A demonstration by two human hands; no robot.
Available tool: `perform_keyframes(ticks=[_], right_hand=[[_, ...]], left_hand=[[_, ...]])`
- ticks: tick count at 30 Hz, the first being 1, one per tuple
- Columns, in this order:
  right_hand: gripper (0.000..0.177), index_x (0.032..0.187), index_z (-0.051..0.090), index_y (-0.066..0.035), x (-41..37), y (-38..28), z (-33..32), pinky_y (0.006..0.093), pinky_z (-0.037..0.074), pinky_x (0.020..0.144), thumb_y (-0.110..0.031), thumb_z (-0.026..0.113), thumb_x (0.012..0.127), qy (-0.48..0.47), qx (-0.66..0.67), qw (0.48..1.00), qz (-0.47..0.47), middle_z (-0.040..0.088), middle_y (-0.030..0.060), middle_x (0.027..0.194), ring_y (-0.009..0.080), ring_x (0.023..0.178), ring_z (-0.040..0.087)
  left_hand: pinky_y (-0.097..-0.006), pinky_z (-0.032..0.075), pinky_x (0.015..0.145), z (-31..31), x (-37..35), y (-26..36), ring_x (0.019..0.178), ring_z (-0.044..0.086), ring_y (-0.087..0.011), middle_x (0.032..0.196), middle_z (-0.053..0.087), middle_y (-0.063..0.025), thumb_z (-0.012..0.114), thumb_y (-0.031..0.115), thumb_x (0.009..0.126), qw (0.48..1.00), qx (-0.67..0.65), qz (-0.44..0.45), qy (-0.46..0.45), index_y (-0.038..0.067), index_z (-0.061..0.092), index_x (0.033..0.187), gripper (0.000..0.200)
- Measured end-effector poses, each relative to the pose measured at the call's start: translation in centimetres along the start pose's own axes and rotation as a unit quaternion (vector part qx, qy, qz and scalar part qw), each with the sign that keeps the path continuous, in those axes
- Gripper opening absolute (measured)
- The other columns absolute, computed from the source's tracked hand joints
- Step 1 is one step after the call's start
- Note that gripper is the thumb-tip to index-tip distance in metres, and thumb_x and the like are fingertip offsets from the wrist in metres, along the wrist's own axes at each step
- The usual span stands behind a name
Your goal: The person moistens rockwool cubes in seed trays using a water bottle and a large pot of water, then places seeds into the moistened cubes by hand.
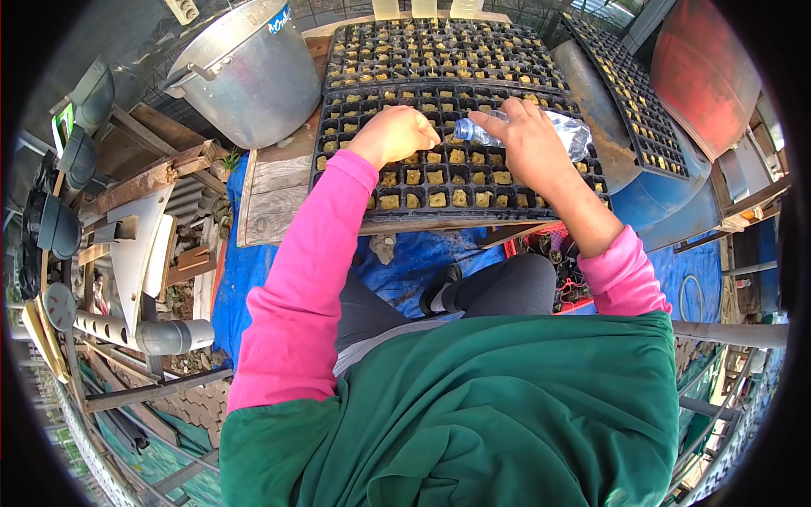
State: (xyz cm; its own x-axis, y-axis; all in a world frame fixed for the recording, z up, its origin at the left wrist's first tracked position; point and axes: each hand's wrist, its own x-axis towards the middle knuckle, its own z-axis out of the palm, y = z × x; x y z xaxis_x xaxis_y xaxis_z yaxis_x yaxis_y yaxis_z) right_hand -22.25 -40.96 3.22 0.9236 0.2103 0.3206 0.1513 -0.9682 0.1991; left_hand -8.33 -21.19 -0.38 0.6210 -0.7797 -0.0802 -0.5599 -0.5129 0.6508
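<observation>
My right hand (pixel 530 148) is wrapped around a clear plastic bottle (pixel 571 135), held on its side with its blue-tinted neck pointing left. My left hand (pixel 394 135) is closed in a pinch just left of the bottle's mouth; whatever its fingertips hold is hidden or too small to name. Both hands are over a black seedling tray (pixel 452 209), whose square cells hold yellowish-brown plugs. Behind it lies a second seedling tray (pixel 448 55), filled with similar plugs. Pink sleeves cover part of both arms.
A large metal pot (pixel 253 80) stands left of the trays on the wooden table (pixel 277 190). To the right, another cell tray (pixel 629 101) rests on blue drums, near a red drum (pixel 705 80). Below are a blue tarp (pixel 397 283) and a red crate (pixel 574 296).
</observation>
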Motion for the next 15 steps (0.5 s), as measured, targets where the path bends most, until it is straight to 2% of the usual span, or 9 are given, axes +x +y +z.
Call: perform_keyframes(ticks=[10, 15], right_hand=[[0.053, 0.128, 0.061, -0.023, -0.9, 1.3, 0.7, 0.0426, 0.046, 0.093, -0.001, 0.056, 0.080, 0.033, -0.018, 0.999, -0.003, 0.058, 0.0154, 0.110, 0.0320, 0.106, 0.054], [0.053, 0.128, 0.061, -0.023, -1.2, 1.4, 0.1, 0.0440, 0.046, 0.093, -0.001, 0.056, 0.080, -0.011, -0.008, 1.000, 0.023, 0.058, 0.0158, 0.112, 0.0326, 0.108, 0.054]], left_hand=[[-0.0330, 0.051, 0.086, 0.5, 0.6, 0.5, 0.094, 0.068, -0.0222, 0.098, 0.073, -0.0108, 0.066, 0.014, 0.082, 1.000, 0.018, 0.003, -0.008, 0.006, 0.074, 0.101, 0.022], [-0.0327, 0.051, 0.085, 0.7, 1.0, 0.6, 0.093, 0.069, -0.0220, 0.097, 0.073, -0.0113, 0.066, 0.014, 0.083, 1.000, -0.006, -0.001, -0.014, 0.006, 0.074, 0.101, 0.022]])
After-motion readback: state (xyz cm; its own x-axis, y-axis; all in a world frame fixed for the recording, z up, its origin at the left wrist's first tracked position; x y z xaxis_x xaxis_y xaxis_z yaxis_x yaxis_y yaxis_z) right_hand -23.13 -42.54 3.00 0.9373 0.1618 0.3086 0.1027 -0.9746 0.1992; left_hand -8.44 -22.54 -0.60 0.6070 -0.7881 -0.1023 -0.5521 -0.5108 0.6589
